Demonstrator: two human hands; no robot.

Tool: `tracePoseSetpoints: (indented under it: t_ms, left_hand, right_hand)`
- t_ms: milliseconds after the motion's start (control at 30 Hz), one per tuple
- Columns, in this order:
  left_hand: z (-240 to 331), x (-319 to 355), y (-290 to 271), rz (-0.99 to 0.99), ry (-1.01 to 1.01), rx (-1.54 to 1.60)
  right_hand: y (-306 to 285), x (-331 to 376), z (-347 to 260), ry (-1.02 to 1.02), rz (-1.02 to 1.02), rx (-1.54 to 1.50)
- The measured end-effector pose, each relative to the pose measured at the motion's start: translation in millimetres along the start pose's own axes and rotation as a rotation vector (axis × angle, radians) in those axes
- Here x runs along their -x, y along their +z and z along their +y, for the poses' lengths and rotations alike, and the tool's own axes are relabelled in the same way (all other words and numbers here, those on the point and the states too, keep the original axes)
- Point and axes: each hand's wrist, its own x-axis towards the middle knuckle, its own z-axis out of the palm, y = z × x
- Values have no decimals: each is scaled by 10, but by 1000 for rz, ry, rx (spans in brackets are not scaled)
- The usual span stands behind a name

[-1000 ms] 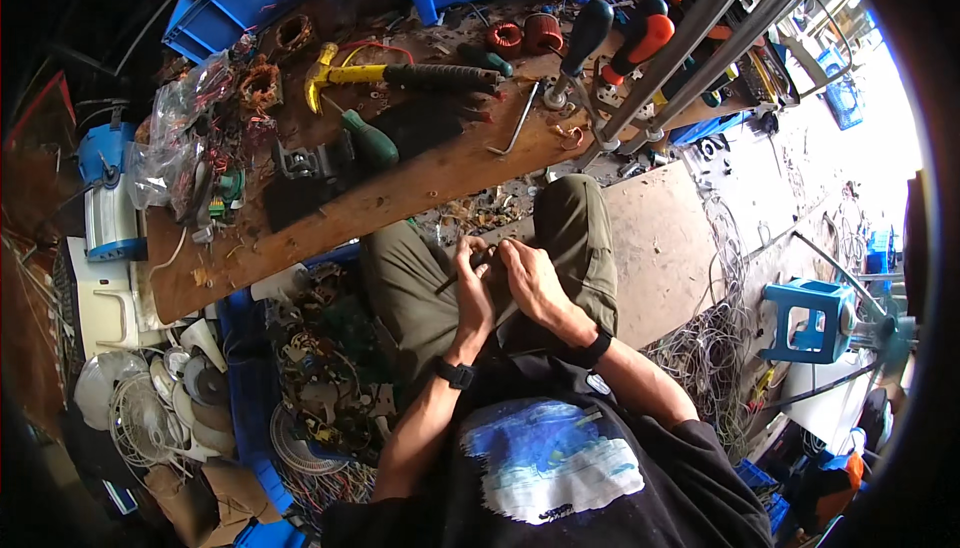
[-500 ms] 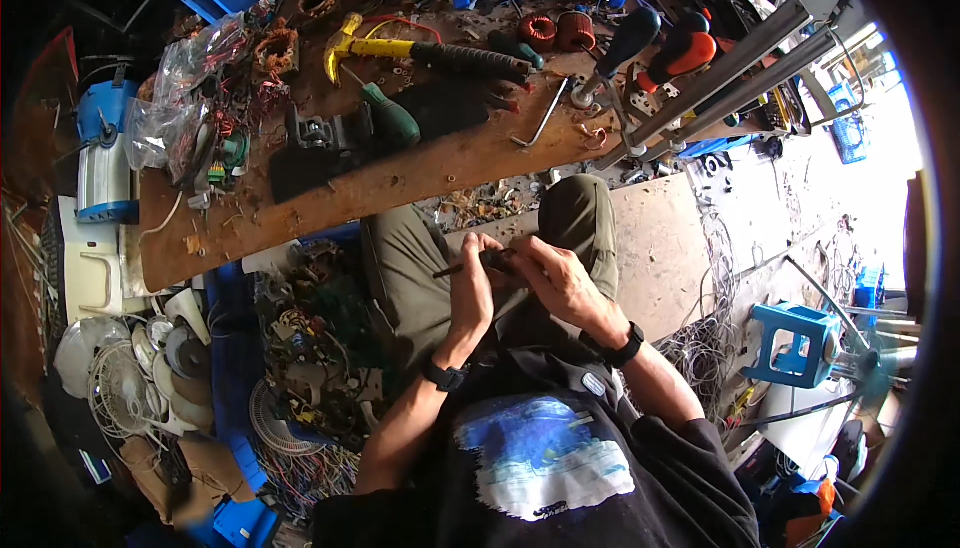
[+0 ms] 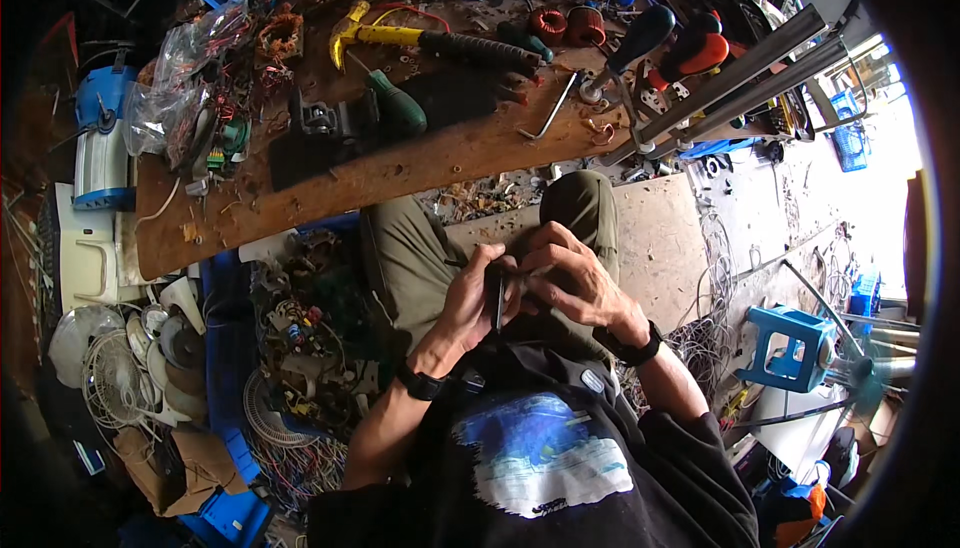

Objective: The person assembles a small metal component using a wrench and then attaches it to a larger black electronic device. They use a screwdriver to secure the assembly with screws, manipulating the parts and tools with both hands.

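Observation:
Above my lap, my left hand [image 3: 472,293] is closed around a small, dark, flat-sided piece [image 3: 497,306]; its exact kind is too small and shaded to make out. A thin dark end pokes out past the left thumb. My right hand [image 3: 578,276] meets it from the right, fingers bent and thumb and fingertips pinching at the top of the same piece. Whatever sits between the right fingertips is mostly hidden. Both hands are close together, just short of the workbench [image 3: 350,188] edge.
On the bench lie a yellow claw hammer [image 3: 400,36], a green-handled screwdriver [image 3: 395,106], a hex key [image 3: 548,108] and copper coils [image 3: 548,23]. Metal bars [image 3: 745,73] jut over its right end. Scrap parts [image 3: 310,348] fill the left; a blue stool [image 3: 790,348] stands right.
The dark piece has turned from lying sideways to pointing down toward me. My left hand has tilted with it, and the right fingers have spread and shifted slightly right.

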Motion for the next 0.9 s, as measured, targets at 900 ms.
tracePoseSetpoints:
  t_ms: [900]
  left_hand:
    - [-40, -17, -164, 381, 775, -905]
  right_hand:
    - [414, -164, -121, 592, 190, -359]
